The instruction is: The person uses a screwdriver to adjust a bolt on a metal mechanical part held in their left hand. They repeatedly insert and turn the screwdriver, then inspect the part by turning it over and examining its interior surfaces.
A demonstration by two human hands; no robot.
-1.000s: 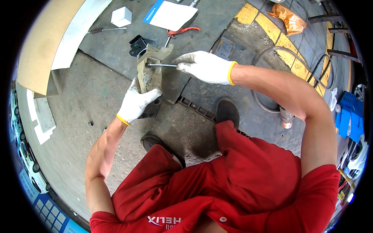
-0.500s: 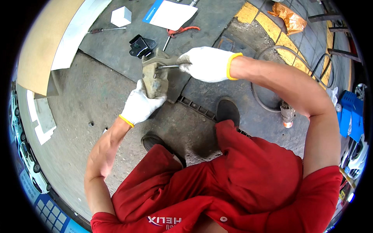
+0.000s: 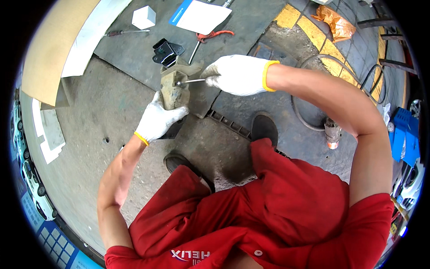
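A grey workshop floor (image 3: 98,116) took up the most room, pale concrete meeting darker plates along crooked seams. Over it came the person's red trousers (image 3: 304,188), knees apart, with a dark shoe at the end of each leg. A tan panel (image 3: 49,49) curved along the upper left (the wide lens bent its edges), and a blue plastic container (image 3: 405,134) stood far to the right. Near the top lay a white sheet (image 3: 206,15) with a blue border.

Next in size were the hands, both in white gloves with yellow cuffs. The right hand (image 3: 239,74) was closed in a pinch on a slim metal rod (image 3: 194,80); how much of the rod lay inside the glove could not be told. The left hand (image 3: 159,119) was wrapped about the near end of a dull, worn metal casting (image 3: 174,94), thumb on its right side. The casting stood between the person's hands, beyond the shoes, and the rod's far end met a recess in it; how deep it went was unclear.

A crumpled orange bag (image 3: 336,22) lay at upper right. Smaller again, a black bracket (image 3: 167,53) sat just beyond the casting, near a red-handled tool (image 3: 210,35). A white box (image 3: 144,17) came next, then a thin screwdriver (image 3: 115,33) just beside it.
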